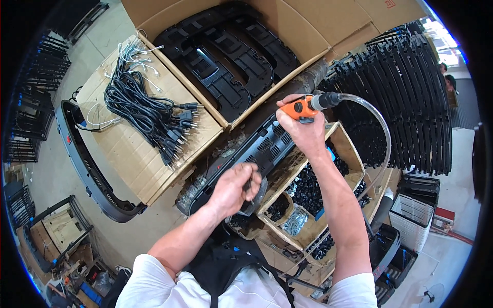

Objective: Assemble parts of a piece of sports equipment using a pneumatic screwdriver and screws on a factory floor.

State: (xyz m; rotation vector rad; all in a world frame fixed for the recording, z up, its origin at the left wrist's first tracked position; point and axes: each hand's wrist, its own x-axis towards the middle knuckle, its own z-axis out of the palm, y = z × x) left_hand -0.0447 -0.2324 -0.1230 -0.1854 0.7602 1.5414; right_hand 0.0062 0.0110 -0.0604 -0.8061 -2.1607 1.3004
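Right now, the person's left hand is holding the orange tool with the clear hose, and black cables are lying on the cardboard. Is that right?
Wrong hand: the head view shows the right hand holding the orange tool with the clear hose. Black cables do lie on the cardboard.

bright overall | white glare upper right | black, blue-fringed rim | edges bowed

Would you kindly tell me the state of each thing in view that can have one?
Right hand: closed around the orange tool.
Left hand: curled; anything held is unclear.
Orange tool: held, clear hose attached.
Black housing: lying near both hands.
Cardboard box: open, containing black parts.
Power cords: heaped, plugs unconnected.
Divided tray: uncovered, holding small parts.
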